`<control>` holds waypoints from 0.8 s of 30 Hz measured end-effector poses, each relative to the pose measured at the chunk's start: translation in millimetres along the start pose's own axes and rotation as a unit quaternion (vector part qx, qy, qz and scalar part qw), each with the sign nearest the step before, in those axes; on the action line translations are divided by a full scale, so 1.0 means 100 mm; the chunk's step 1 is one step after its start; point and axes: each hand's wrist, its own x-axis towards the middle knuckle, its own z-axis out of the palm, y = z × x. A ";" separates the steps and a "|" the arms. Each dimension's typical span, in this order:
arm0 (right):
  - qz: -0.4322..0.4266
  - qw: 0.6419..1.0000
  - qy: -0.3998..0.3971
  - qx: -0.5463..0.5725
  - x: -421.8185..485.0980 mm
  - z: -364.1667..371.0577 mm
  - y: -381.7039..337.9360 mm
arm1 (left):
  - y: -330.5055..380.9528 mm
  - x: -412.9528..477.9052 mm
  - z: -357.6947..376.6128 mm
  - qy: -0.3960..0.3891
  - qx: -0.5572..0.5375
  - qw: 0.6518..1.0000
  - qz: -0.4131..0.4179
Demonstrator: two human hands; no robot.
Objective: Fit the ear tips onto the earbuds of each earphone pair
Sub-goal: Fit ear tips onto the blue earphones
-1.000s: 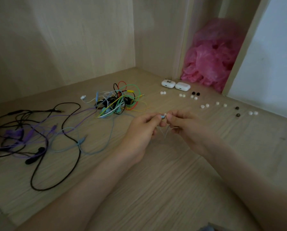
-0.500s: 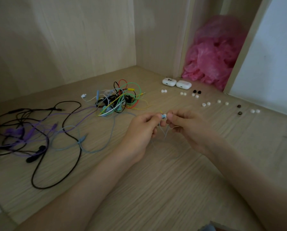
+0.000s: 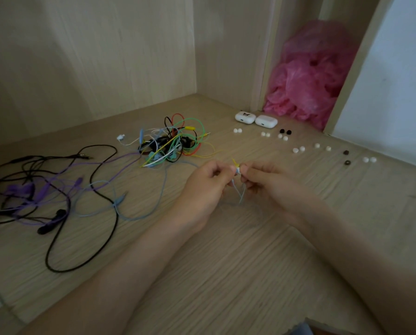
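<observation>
My left hand (image 3: 208,187) and my right hand (image 3: 272,182) meet fingertip to fingertip over the wooden surface. Between them they pinch a pale blue earbud (image 3: 237,169) with a small white ear tip at its end. Its thin blue cable (image 3: 241,193) hangs down between my hands and trails left. Which hand holds the bud and which the tip I cannot tell. Pairs of loose white ear tips (image 3: 298,149) and black ear tips (image 3: 285,131) lie in a row at the back right.
A tangle of coloured earphones (image 3: 175,143) lies behind my left hand. Purple and black earphones (image 3: 45,189) sprawl at the far left. Two white charging cases (image 3: 255,119) sit near the back wall. A pink plastic bag (image 3: 308,76) fills the recess.
My hands stay joined on the earbud with only small finger shifts. The view has drifted slightly.
</observation>
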 end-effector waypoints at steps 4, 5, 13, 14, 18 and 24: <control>-0.042 0.996 0.036 -0.070 -0.02 0.05 0.01 | -0.03 0.00 0.01 0.009 0.010 1.000 0.019; -0.050 0.995 0.046 -0.073 -0.02 0.07 0.01 | -0.03 0.00 0.01 0.011 0.009 1.000 0.022; -0.081 0.986 0.113 -0.096 -0.09 0.15 0.00 | -0.06 0.00 0.00 0.008 -0.002 0.999 0.048; -0.085 0.985 0.115 -0.101 -0.09 0.15 -0.01 | -0.06 0.00 0.00 0.009 -0.001 0.999 0.051; -0.118 0.980 0.114 -0.110 -0.08 0.15 -0.02 | -0.06 0.01 0.00 0.015 -0.004 0.998 0.055; -0.143 0.971 0.121 -0.152 -0.08 0.14 -0.01 | -0.06 0.01 0.00 0.017 -0.018 0.998 0.051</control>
